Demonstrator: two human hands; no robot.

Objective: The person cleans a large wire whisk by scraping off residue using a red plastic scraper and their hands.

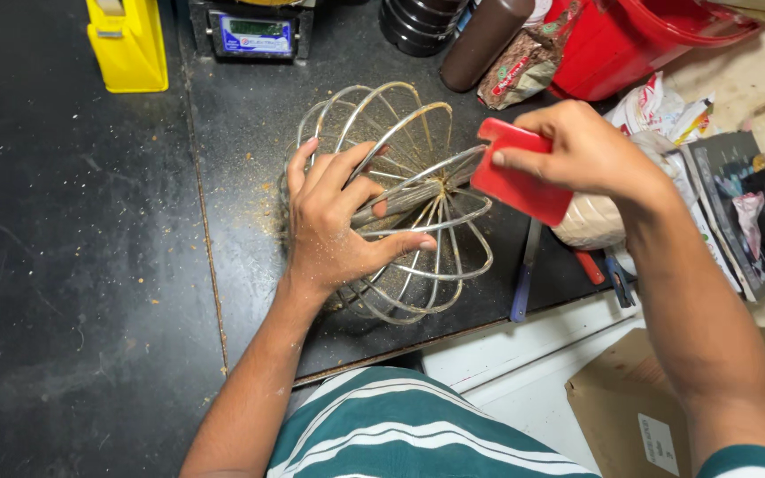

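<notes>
One large wire whisk [400, 199] lies on the crumb-dusted black counter [73, 265], the left hand [334, 221] gripping its wires. Just right of the whisk, the right hand [586, 150] holds one red scraper [520, 173] against it. Beyond the whisk stand one yellow container [127, 44] and one red bucket [630, 40].

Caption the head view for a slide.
Left hand steadies a large wire whisk attachment on a crumb-dusted black counter; right hand presses a red plastic scraper against it.

**Bare forearms and a striped shirt**

Seen from above, the person wears a short-sleeved shirt [400, 429] in dark green with white horizontal stripes, some thin and paired. A green sleeve edge with a white band shows at the lower right. Both forearms are bare, and the left hand [334, 226] and right hand [586, 150] carry no gloves, rings or watch. Fine tan dust speckles the left hand and wrist.
</notes>
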